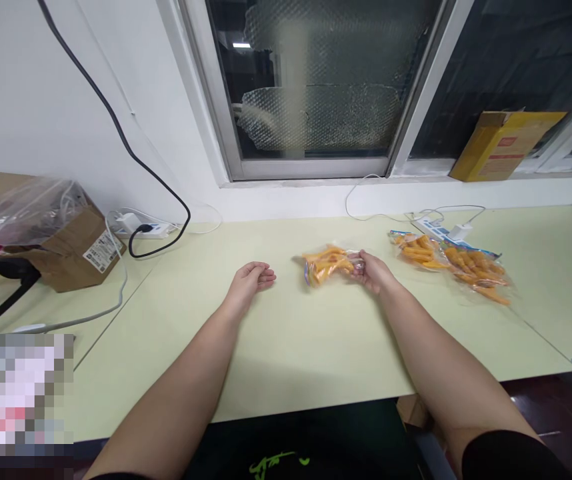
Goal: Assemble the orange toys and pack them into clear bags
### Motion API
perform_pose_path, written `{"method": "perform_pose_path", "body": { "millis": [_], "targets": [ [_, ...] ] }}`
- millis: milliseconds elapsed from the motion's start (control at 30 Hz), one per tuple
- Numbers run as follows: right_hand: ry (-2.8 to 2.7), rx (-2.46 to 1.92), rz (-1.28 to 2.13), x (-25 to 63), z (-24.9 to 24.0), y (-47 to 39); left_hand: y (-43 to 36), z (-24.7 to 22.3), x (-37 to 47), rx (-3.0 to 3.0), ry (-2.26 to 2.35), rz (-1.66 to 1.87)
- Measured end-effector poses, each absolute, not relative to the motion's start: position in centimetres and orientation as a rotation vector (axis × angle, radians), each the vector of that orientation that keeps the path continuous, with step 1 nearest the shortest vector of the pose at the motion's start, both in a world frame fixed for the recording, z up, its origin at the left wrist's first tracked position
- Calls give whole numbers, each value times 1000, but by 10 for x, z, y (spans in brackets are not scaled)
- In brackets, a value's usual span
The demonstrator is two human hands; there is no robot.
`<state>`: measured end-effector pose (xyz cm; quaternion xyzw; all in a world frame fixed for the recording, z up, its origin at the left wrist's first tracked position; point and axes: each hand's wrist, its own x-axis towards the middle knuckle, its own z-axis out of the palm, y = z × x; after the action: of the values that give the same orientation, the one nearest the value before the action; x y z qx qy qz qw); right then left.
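My right hand point(372, 272) grips one end of a clear plastic bag point(329, 265) filled with long orange-yellow pieces, at the middle of the pale table. A coloured strip shows along the bag's left edge. To the left, apart from this bag, my left hand point(251, 283) hovers or rests over the tabletop with loosely curled fingers and nothing held; whether it touches the surface I cannot tell. Right of my right hand lie two similar bags of orange pieces, a nearer-to-wall bag point(419, 251) and a larger-looking bag point(479, 270), close together.
Power strips lie at the wall, one on the left point(153, 231) and one on the right point(431, 228), with a black cable point(116, 123) hanging down. An opened cardboard box point(66, 257) stands left. A yellow carton point(506, 147) leans on the window sill. The table's front edge is near my body.
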<state>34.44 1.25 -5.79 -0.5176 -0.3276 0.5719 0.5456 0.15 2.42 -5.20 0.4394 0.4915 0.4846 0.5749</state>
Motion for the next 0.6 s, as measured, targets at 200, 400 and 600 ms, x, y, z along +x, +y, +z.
{"method": "perform_pose_path", "body": {
  "millis": [200,400,600],
  "targets": [
    [-264,-1035,1082,337,-65,24,24,-55,3,1080,1168,1094],
    [-168,-984,952,350,-71,32,20,-53,7,1188,1182,1017],
    [-190,-1011,916,362,-72,37,20,-60,8,1339,1164,961]
  ]
}}
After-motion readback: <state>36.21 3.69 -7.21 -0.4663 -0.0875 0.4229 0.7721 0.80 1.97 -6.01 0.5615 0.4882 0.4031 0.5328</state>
